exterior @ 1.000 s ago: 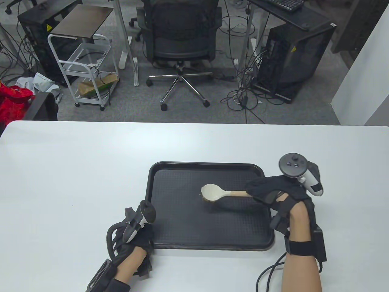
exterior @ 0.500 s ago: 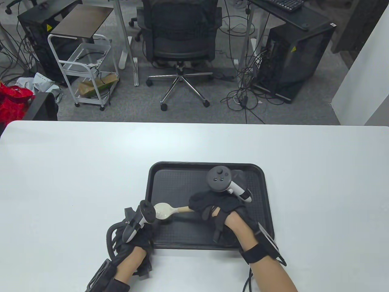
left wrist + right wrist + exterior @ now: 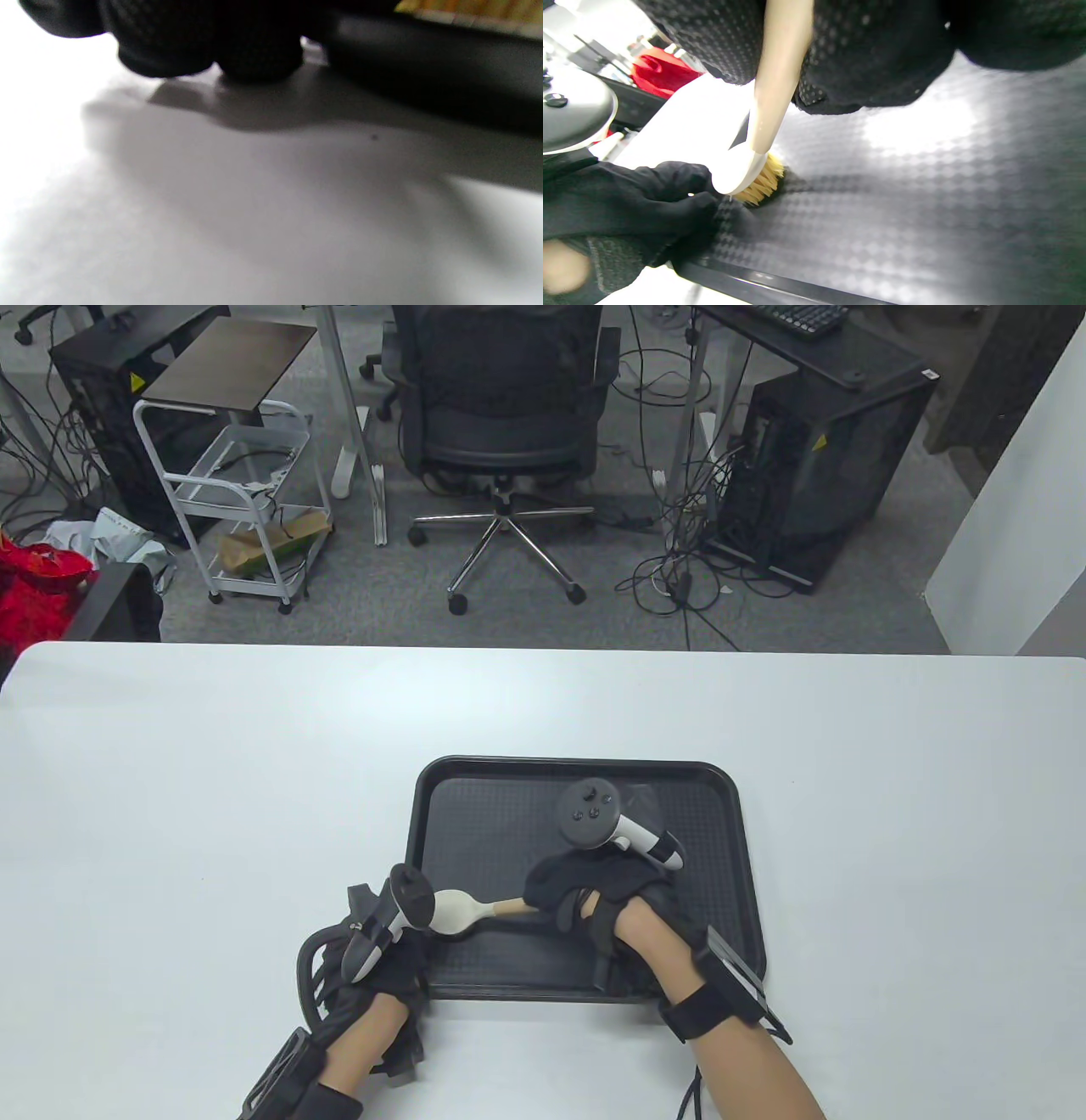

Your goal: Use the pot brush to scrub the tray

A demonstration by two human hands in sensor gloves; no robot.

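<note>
White, smooth counter (image 3: pixel 212 780) carries everything, largest thing in frame. Black rectangular plastic tray (image 3: pixel 704 814) with a raised rim and a dimpled, textured floor sits on it toward the near edge, long side across the table view. Only thing inside the tray: pot brush (image 3: pixel 462 910) with a white rounded head, pale wooden handle and tan bristles. Brush head sits at the tray's near-left corner, bristles down and touching the tray floor (image 3: pixel 882 203), handle running right and up into the right hand. Right wrist view shows the bristles (image 3: pixel 759 184) pressed on the dimpled surface, just beside the left hand's fingers (image 3: pixel 670 199).

Right hand (image 3: pixel 594 895), black glove, tracker strapped on its back, is over the tray's middle, fingers clenched around the wooden handle (image 3: pixel 776 76). Left hand (image 3: pixel 386 963), black glove with tracker, is at the tray's near-left corner, fingers resting on the rim there; whether it actually grips the rim, cannot tell. Left wrist view is blurred: dark fingertips (image 3: pixel 254 55) down on the white counter beside the tray's dark outer wall (image 3: pixel 424 59), brush bristles just visible above the rim.
</note>
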